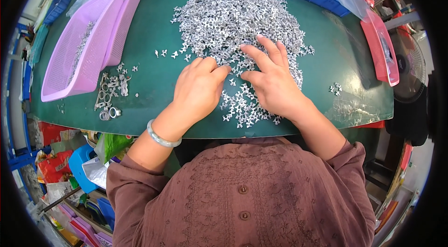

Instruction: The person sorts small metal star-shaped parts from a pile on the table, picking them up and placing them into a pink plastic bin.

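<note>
Small silver pieces (238, 18) lie heaped mid-table, a looser patch (245, 107) spreading toward the near edge of the green table (154, 97). They look light, stiff and hard, probably prone to snagging; a fingertip pinch across one limb should suit. The right hand (275, 86) has its fingers apart over the heap's near side; the left hand (198, 86) curls its fingers together, any pinched piece impossible to tell. Leftward stands a lilac basket (58, 89).

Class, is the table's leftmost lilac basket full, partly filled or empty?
Partly filled: small silvery pieces lie inside the lilac basket, with bare mesh showing.
</note>
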A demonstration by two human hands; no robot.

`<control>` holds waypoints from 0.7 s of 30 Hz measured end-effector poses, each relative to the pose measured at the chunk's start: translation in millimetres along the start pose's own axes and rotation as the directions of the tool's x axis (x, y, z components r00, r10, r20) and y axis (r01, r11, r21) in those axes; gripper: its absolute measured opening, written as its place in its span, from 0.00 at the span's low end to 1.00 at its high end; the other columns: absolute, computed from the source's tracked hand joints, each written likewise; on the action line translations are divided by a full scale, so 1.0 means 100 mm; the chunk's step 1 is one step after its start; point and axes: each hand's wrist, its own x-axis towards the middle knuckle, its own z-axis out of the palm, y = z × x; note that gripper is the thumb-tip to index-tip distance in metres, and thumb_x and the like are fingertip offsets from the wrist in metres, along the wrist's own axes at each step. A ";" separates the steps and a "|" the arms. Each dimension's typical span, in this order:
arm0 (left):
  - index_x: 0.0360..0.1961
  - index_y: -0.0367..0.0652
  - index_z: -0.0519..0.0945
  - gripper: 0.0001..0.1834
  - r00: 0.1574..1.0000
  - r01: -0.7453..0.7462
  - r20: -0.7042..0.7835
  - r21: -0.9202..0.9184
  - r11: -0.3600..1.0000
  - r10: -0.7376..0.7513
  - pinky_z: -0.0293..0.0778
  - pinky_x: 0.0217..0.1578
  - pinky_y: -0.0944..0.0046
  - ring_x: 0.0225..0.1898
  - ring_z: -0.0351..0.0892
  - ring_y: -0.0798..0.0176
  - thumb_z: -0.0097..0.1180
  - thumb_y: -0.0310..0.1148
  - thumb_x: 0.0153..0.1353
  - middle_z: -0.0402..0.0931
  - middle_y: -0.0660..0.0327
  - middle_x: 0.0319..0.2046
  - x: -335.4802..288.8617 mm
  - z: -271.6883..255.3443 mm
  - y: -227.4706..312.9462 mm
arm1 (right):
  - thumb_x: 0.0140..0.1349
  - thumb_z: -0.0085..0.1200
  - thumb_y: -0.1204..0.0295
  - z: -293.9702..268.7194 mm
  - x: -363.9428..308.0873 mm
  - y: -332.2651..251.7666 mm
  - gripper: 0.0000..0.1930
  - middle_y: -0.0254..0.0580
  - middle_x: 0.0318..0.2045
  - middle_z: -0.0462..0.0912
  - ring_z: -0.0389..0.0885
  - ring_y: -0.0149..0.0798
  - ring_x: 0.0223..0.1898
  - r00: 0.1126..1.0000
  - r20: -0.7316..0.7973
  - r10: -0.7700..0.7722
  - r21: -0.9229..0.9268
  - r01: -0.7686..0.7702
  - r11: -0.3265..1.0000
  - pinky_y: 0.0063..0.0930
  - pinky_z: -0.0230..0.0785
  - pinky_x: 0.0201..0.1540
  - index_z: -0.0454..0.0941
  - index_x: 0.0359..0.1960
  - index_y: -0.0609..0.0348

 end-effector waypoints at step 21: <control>0.37 0.42 0.84 0.11 0.999 0.018 -0.032 -0.005 1.000 -0.018 0.73 0.34 0.55 0.33 0.75 0.53 0.60 0.20 0.51 0.74 0.60 0.28 -0.07 -0.01 0.02 | 0.49 0.57 0.79 0.03 0.01 0.05 0.10 0.46 0.64 0.68 0.55 0.60 0.70 0.998 -0.057 0.026 -0.007 -0.026 1.000 0.70 0.43 0.69 0.84 0.35 0.57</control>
